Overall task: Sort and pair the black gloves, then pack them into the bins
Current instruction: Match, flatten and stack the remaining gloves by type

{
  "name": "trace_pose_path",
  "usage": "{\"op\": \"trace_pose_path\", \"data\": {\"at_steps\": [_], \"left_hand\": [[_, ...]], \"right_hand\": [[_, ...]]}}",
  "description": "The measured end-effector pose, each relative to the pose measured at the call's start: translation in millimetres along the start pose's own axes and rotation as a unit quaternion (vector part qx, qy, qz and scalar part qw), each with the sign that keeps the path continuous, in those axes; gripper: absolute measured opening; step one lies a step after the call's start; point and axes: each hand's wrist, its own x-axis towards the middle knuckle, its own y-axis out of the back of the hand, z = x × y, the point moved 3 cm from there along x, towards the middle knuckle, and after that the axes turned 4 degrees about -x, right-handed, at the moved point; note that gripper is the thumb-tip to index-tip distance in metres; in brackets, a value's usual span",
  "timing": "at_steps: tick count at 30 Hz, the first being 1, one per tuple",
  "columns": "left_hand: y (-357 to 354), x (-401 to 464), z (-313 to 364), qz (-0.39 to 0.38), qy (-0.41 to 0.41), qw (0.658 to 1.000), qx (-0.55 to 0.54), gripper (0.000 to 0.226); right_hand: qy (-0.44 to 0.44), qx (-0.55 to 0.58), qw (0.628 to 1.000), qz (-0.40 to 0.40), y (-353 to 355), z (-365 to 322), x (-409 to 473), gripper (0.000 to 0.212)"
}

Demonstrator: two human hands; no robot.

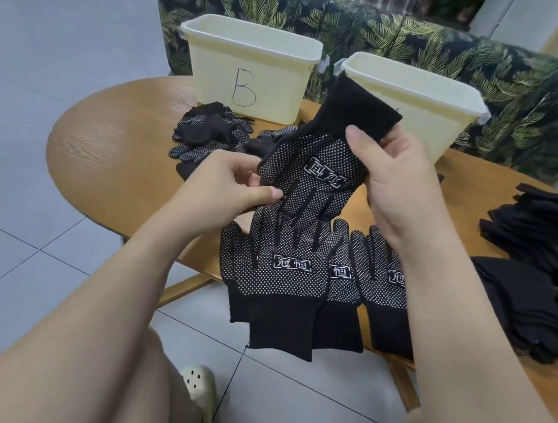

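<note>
Above the table's near edge point(105, 213), both hands hold one dotted black glove point(312, 177): the right hand point(400, 189) grips its cuff, the left hand point(228, 188) pinches its fingers. Laid gloves point(284, 274) overhang that edge; two bins point(248, 67) stand at the far edge.

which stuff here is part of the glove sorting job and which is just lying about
Job: held glove, laid-out gloves, loose pile, stack, bin B, second bin, both hands.
Lying about: leaf-print sofa, sandal.
</note>
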Motion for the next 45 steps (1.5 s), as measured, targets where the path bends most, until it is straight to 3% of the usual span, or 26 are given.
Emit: {"op": "trace_pose_path", "data": {"at_steps": [3,6,12,16,20,26,32,39,45], "left_hand": [[0.4,9.2,-5.0,0.018,-0.015,1.000,0.006,0.030],[0.0,15.9,-6.8,0.043,-0.036,0.998,0.009,0.011],[7.4,16.9,-13.5,0.051,-0.048,0.994,0.082,0.021],[10.7,8.9,-22.2,0.011,-0.031,0.994,0.102,0.013],[12.2,2.5,-24.1,0.006,-0.029,0.988,0.151,0.023],[7.3,-2.3,-24.9,-0.014,-0.026,0.984,0.176,0.011],[5.0,-1.4,-30.0,-0.029,-0.016,0.977,0.210,0.016],[8.9,-3.5,-32.0,-0.026,-0.007,0.974,0.224,0.013],[12.4,-5.0,-30.8,-0.017,-0.005,0.973,0.231,0.011]], "right_hand": [[0.023,0.001,1.000,0.016,0.6,-1.9,8.1,0.020],[0.047,-0.001,0.999,0.026,0.6,-2.8,12.4,0.016],[0.055,-0.105,0.993,-0.009,-1.7,0.7,1.4,0.015],[0.071,-0.227,0.967,-0.090,-7.5,0.4,-26.5,0.028],[0.064,-0.298,0.942,-0.143,-9.2,2.6,-52.1,0.018],[0.096,-0.346,0.913,-0.193,-10.6,7.9,-81.0,0.020],[0.160,-0.404,0.870,-0.234,-9.1,20.8,-108.9,0.029],[0.211,-0.486,0.821,-0.213,2.3,33.7,-131.5,0.028],[0.265,-0.498,0.814,-0.138,1.5,30.5,-139.7,0.022]]}}
